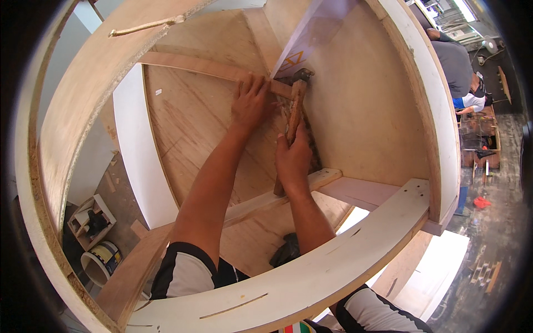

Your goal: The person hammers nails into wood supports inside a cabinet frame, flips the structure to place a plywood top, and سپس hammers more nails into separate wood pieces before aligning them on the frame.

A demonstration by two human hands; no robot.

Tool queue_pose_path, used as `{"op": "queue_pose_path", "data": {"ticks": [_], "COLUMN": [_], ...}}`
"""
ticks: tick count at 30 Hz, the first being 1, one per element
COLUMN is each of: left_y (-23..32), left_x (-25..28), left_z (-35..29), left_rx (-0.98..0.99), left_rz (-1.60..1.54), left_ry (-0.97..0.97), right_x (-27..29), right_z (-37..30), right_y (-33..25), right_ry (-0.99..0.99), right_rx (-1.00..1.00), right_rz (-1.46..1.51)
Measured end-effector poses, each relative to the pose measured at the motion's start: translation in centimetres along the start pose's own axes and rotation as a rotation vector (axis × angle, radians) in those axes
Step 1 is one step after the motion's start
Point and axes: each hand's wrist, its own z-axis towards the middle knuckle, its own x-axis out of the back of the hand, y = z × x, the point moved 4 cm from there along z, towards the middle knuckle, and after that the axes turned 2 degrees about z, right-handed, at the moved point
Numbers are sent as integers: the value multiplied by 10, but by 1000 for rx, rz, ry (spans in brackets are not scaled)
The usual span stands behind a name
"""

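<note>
My right hand [294, 155] is wrapped round the rough wooden handle of a hammer [296, 105]. The hammer's dark metal head is up by the corner where a purple-tinted panel [302, 41] meets the side wall. To the left of it, my left hand [254, 102] grips a long thin wooden strip [194, 64], fingers over its upper edge. That strip runs across the plywood back panel [194, 122] toward the hammer head. Whether a nail is between the left fingers I cannot make out.
Both arms reach in over a white curved rail [311, 283]. A curved wooden side [72, 111] rises at left, a panel [372, 100] at right. A bucket [102, 261] and a box [91, 222] stand on the floor at lower left. Another person [455, 66] is beyond the right panel.
</note>
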Motion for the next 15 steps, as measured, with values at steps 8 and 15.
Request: {"op": "queue_pose_path", "data": {"ticks": [8, 15], "left_y": [-5, -4], "left_x": [0, 1], "left_z": [-13, -11], "left_rx": [-72, -53], "left_rz": [145, 137], "left_ry": [-72, -77], "right_x": [-14, -20], "right_z": [-16, -13], "right_y": [-9, -9], "right_ry": [5, 24], "right_rx": [-82, 1], "right_rz": [-37, -50]}}
